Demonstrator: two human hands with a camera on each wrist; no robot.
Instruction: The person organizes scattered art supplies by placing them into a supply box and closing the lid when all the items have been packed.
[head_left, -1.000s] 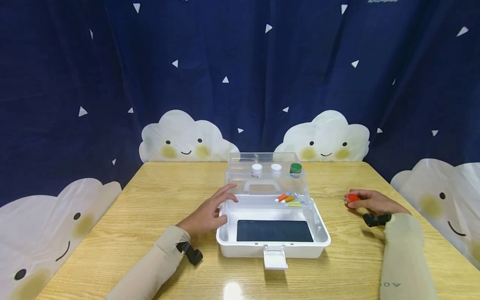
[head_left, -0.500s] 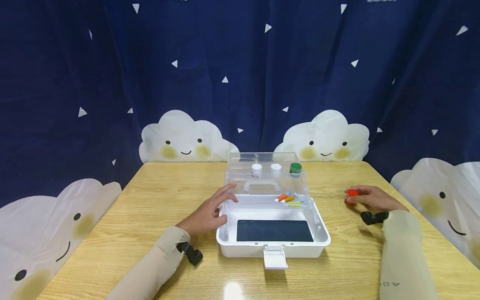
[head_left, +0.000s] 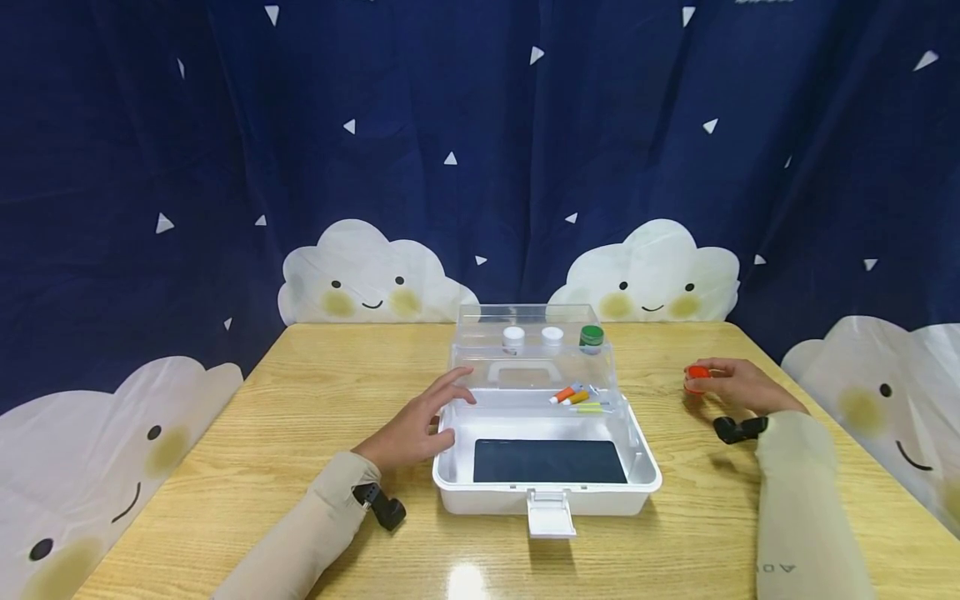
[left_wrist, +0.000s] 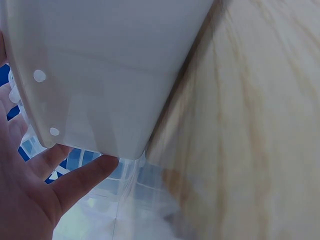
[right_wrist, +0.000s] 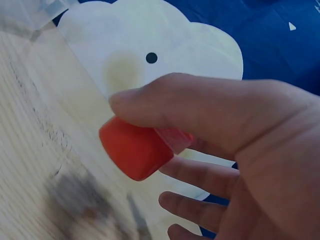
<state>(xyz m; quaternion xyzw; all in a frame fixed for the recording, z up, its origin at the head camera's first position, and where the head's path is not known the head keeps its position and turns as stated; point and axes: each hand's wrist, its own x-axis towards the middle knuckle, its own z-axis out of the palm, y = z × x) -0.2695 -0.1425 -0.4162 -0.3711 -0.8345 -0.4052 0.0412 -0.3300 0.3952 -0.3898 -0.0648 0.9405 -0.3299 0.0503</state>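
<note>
A white storage box [head_left: 551, 500] with a raised clear lid [head_left: 525, 317] stands mid-table, its front latch [head_left: 551, 517] hanging down. My left hand [head_left: 412, 425] rests at the box's left rim, fingers spread and loosely bent, some reaching over the edge. In the left wrist view, fingers [left_wrist: 85, 180] touch the box's outer wall. To the right, my right hand [head_left: 742, 387] holds a small red-capped jar [right_wrist: 135, 150] above the table between thumb and fingers. Its body is partly hidden behind the thumb. Small orange and yellow tubes [head_left: 577, 398] lie at the box's back right.
Two white-capped jars [head_left: 513, 337] and a green-capped jar [head_left: 591, 337] show through the clear lid. A dark flat panel [head_left: 549, 461] lies on the box's floor. A blue curtain with clouds [head_left: 645, 275] hangs behind the wooden table [head_left: 345, 367].
My right hand has lifted slightly and moved a little left and away from me with the red-capped jar. The left hand and box have stayed put.
</note>
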